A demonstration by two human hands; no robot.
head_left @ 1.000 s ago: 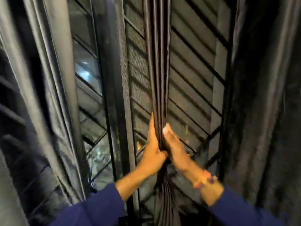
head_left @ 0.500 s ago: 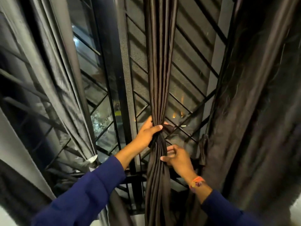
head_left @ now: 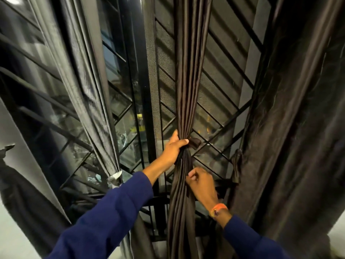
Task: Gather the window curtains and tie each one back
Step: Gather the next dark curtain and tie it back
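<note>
A dark brown curtain hangs gathered into a narrow bundle in front of the barred window. My left hand grips the bundle at its waist, thumb across the front. A short dark tie-back end sticks out to the right of that grip. My right hand is lower on the bundle, fingers curled and pinching the folds at its right edge. A grey curtain on the left is bunched and bound low with a pale band. A wide dark curtain hangs loose at the right.
Black diagonal window bars and a mesh screen lie right behind the bundle. A dark loop hangs on the right curtain's edge. Pale floor shows at the bottom corners.
My left hand went from pressing flat against the bundle to wrapping round it. My right hand dropped below the left and now pinches the folds. The view has pulled back.
</note>
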